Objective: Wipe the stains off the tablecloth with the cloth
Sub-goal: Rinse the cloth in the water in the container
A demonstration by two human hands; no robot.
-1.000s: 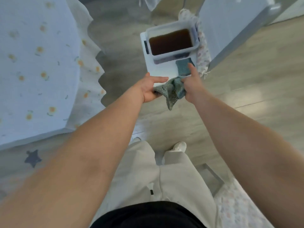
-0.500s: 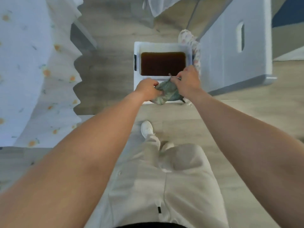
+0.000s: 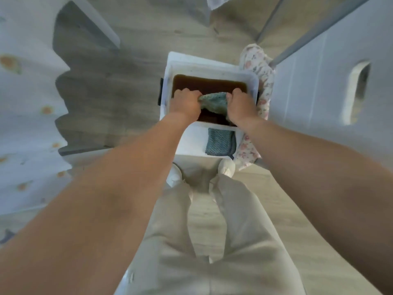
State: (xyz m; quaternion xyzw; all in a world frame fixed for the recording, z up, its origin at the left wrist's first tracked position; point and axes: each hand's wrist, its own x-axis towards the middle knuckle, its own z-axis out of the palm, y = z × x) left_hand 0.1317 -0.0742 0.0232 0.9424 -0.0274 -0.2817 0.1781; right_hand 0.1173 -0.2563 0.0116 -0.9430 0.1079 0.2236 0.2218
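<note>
Cloth first: the teal knitted cleaning cloth (image 3: pixel 213 102) is bunched between my two hands, held over the white plastic tub (image 3: pixel 252 78) of dark brown water that sits on the floor at twelve o'clock from my feet. My left hand (image 3: pixel 185 104) has its fingers curled tight round the cloth's left end, and my right hand (image 3: pixel 241 106) grips the right end the same way; neither hand holds anything else. I judge that I am rinsing or wringing the cloth, with the wiping itself not in hand now. A second folded blue-grey cloth (image 3: pixel 220 142) lies on the white ledge just nearer me than the tub. The white tablecloth with small orange flowers and a scalloped edge (image 3: pixel 27 116) hangs at nine o'clock, well apart from my hands. Next I would need to squeeze out the water, stand and carry the cloth over to it.
</note>
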